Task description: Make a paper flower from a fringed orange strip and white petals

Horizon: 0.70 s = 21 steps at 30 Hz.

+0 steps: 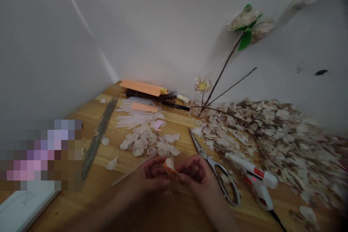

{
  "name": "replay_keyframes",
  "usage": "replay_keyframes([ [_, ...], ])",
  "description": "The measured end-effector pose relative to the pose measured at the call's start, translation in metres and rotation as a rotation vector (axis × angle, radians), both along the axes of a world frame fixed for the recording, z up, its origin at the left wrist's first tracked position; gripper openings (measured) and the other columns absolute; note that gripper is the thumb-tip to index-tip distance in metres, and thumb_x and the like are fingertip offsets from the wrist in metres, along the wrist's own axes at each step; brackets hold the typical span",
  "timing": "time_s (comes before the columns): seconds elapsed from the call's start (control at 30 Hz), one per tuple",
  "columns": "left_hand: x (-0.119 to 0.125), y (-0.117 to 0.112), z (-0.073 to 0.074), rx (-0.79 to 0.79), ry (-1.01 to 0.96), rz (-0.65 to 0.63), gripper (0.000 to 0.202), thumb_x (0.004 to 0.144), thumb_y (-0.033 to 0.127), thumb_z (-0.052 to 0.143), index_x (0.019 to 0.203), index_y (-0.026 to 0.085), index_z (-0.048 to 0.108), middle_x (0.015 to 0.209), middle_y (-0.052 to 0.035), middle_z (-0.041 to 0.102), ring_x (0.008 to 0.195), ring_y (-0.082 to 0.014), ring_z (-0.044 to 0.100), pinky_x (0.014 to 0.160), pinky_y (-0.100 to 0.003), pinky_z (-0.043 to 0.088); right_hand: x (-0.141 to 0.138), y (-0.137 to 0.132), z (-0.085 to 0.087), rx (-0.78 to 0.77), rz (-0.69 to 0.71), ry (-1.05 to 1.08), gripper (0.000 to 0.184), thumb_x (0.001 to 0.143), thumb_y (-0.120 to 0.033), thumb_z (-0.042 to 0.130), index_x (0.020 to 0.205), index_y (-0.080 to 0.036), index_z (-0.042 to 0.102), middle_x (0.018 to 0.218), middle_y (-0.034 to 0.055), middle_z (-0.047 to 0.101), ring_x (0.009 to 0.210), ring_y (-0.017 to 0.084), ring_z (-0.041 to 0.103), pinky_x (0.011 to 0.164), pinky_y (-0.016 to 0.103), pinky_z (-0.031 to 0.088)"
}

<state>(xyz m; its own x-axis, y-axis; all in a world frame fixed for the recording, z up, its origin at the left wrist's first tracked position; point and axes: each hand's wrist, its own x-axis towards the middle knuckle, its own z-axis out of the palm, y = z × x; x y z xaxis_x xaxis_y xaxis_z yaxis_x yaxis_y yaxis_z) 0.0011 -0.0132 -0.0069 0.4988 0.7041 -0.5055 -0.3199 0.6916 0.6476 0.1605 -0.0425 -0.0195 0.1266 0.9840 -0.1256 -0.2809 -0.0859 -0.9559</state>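
Near the table's front, my left hand [150, 175] and my right hand [197, 175] meet with bent fingers around a small orange paper piece with a pale petal [170, 165]. The fingers of both hands pinch it from either side and partly hide it. Just beyond them lies a loose pile of pale dried petals [144, 139]. Scissors [214, 163] rest beside my right hand, blades pointing away. A thin white stick [133, 170] lies by my left hand.
A white glue gun [258, 179] lies right of the scissors, before a large petal heap [288, 134]. Further back are bundled thin wires [100, 134], white glue sticks [126, 121], dark twigs [146, 95], orange paper [141, 86] and a flower stem [225, 67]. A white box [29, 203] stands left.
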Motion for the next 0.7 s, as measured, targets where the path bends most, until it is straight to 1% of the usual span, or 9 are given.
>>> replay_keyframes([
  [0.1, 0.003, -0.001, -0.007, 0.044, 0.066, 0.033, 0.053, 0.052, 0.008, 0.08, 0.098, 0.018, 0.054, 0.084, -0.0037, 0.07, 0.076, -0.0171, 0.065, 0.054, -0.021, 0.05, -0.003, -0.001, -0.006, 0.016, -0.013, 0.038, 0.036, 0.055, -0.027, 0.08, 0.067, -0.024, 0.046, 0.068, -0.0042, 0.069, 0.06, 0.011, 0.061, 0.054, 0.02, 0.045],
  [0.23, 0.005, -0.001, -0.016, 0.081, 0.087, 0.072, 0.054, 0.05, 0.013, 0.082, 0.096, 0.017, 0.053, 0.08, -0.0039, 0.07, 0.07, -0.0167, 0.065, 0.046, -0.018, 0.047, -0.003, -0.003, -0.009, 0.018, 0.051, 0.029, 0.033, 0.061, -0.023, 0.078, 0.069, -0.024, 0.046, 0.073, -0.0021, 0.07, 0.066, 0.012, 0.064, 0.06, 0.022, 0.048],
  [0.3, 0.005, -0.001, -0.018, 0.078, 0.086, 0.075, 0.055, 0.049, 0.016, 0.083, 0.096, 0.017, 0.054, 0.076, -0.0027, 0.069, 0.065, -0.017, 0.065, 0.04, -0.018, 0.045, -0.003, -0.005, -0.01, 0.024, 0.053, 0.015, 0.032, 0.063, -0.022, 0.076, 0.07, -0.024, 0.046, 0.075, -0.0018, 0.07, 0.069, 0.013, 0.064, 0.06, 0.023, 0.048],
  [0.4, 0.005, -0.001, -0.016, 0.08, 0.113, 0.099, 0.054, 0.05, 0.018, 0.083, 0.095, 0.017, 0.054, 0.069, -0.0002, 0.068, 0.06, -0.0161, 0.064, 0.039, -0.017, 0.045, -0.003, -0.006, -0.01, 0.025, 0.031, 0.007, 0.031, 0.064, -0.022, 0.076, 0.07, -0.024, 0.045, 0.076, -0.002, 0.07, 0.069, 0.014, 0.064, 0.059, 0.023, 0.048],
  [0.57, 0.006, -0.002, -0.011, 0.069, 0.106, 0.121, 0.052, 0.051, 0.018, 0.082, 0.094, 0.016, 0.052, 0.071, -0.0023, 0.071, 0.056, -0.0138, 0.064, 0.038, -0.016, 0.044, -0.004, -0.007, -0.009, 0.034, 0.023, 0.003, 0.031, 0.064, -0.022, 0.076, 0.069, -0.024, 0.046, 0.073, -0.0031, 0.069, 0.069, 0.014, 0.064, 0.06, 0.023, 0.049],
  [0.7, 0.005, -0.001, -0.009, 0.05, 0.073, 0.117, 0.054, 0.05, 0.017, 0.083, 0.094, 0.015, 0.052, 0.068, -0.0014, 0.071, 0.052, -0.0131, 0.063, 0.035, -0.015, 0.043, -0.003, -0.006, -0.005, 0.044, 0.041, 0.047, 0.031, 0.062, -0.021, 0.078, 0.069, -0.023, 0.047, 0.071, -0.0041, 0.069, 0.067, 0.013, 0.064, 0.059, 0.022, 0.049],
])
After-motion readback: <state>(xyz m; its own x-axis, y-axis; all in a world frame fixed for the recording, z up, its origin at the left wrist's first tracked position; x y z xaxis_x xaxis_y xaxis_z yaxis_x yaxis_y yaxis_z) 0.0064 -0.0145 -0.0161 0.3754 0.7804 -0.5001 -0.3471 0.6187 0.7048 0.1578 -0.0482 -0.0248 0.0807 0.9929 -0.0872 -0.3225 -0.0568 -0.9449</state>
